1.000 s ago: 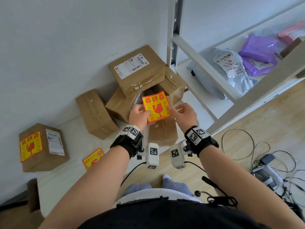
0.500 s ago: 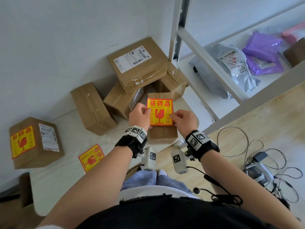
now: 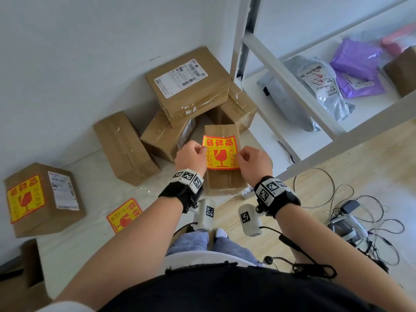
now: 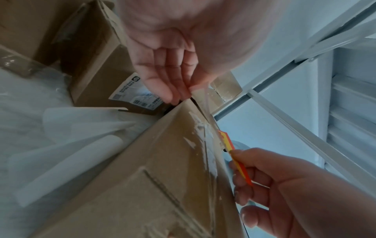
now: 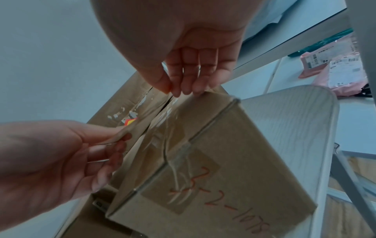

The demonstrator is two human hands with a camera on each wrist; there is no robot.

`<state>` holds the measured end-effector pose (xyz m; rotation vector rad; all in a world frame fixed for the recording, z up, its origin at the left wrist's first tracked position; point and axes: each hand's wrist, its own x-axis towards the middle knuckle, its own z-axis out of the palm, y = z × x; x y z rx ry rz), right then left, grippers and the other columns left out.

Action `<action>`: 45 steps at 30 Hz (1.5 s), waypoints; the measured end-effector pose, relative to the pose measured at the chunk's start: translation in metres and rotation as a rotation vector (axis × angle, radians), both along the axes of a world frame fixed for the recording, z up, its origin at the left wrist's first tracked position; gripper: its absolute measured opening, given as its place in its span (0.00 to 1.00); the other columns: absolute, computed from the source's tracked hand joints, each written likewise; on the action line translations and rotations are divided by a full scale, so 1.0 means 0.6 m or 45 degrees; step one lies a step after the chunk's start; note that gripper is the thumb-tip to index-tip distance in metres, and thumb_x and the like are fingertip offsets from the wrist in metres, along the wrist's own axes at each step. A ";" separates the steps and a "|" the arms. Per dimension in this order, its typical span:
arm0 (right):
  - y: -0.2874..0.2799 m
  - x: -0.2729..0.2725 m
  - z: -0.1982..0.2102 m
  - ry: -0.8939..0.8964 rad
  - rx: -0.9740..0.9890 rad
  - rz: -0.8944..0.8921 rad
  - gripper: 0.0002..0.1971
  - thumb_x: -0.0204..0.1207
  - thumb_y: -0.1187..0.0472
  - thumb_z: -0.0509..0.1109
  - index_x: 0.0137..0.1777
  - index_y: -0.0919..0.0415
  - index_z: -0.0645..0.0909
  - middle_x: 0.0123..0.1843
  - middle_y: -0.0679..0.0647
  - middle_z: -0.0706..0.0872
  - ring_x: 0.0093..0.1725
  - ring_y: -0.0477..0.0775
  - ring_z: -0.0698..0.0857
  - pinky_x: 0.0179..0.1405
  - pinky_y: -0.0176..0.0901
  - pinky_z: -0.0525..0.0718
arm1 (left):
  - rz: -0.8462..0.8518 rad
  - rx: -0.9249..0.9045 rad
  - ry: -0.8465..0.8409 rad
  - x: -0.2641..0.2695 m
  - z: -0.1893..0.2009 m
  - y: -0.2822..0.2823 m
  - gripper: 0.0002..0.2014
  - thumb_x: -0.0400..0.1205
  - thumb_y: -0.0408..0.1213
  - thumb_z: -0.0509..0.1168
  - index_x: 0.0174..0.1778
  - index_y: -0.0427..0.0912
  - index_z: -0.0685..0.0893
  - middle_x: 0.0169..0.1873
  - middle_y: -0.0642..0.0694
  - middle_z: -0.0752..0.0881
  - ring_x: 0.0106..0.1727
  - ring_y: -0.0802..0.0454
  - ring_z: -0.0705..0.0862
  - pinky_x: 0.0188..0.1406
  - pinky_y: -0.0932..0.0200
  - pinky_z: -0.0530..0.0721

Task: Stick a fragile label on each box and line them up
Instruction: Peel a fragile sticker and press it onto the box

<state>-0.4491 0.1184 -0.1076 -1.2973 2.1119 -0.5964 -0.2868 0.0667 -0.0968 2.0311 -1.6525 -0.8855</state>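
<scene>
A white counter [image 3: 67, 239] against a pale wall is shown from above, with a white shelf rack [image 3: 292, 86] to its right on which grey, purple and pink mail bags [image 3: 324, 86] are laid. A heap of brown boxes [image 3: 186, 86] is piled in the corner of the counter, the topmost one tilted and carrying a white shipping slip. A separate labelled box [image 3: 42, 199], already bearing a yellow-and-red fragile label, is set well apart at the far left. A narrow taped box [image 3: 221, 179] is placed nearest the person, at the counter's front edge. A fragile label [image 3: 221, 152] is held just over the top of this box, its lower part level with the box top and its upper edge slightly curled; whether it is yet stuck down cannot be told. Its left edge is pinched by the fingers of the left hand [image 3: 191, 157], and its right edge is pinched by the fingers of the right hand [image 3: 255, 163]. A spare label [image 3: 123, 215] is laid flat on the counter between the labelled box and the left forearm. Cables [image 3: 360, 210] are seen on the wooden floor at the right.
</scene>
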 end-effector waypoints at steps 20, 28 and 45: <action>-0.007 0.005 -0.005 0.031 -0.030 -0.137 0.07 0.77 0.58 0.67 0.40 0.58 0.84 0.37 0.53 0.86 0.39 0.56 0.82 0.40 0.45 0.82 | -0.119 0.030 -0.013 -0.013 -0.016 -0.008 0.08 0.85 0.45 0.65 0.47 0.45 0.82 0.41 0.50 0.86 0.42 0.51 0.83 0.40 0.58 0.78; -0.013 0.005 -0.002 0.039 0.014 -0.154 0.07 0.76 0.57 0.67 0.39 0.56 0.83 0.36 0.52 0.86 0.37 0.54 0.81 0.33 0.39 0.73 | -0.140 0.053 -0.127 -0.022 -0.008 -0.011 0.07 0.86 0.45 0.63 0.46 0.46 0.81 0.40 0.50 0.85 0.42 0.51 0.81 0.39 0.58 0.73; -0.019 0.010 0.003 0.148 0.084 -0.138 0.08 0.76 0.56 0.66 0.40 0.59 0.82 0.36 0.53 0.84 0.30 0.48 0.73 0.24 0.35 0.64 | -0.139 0.076 -0.226 -0.029 0.000 -0.009 0.06 0.84 0.45 0.65 0.46 0.47 0.81 0.44 0.49 0.87 0.42 0.51 0.81 0.37 0.58 0.75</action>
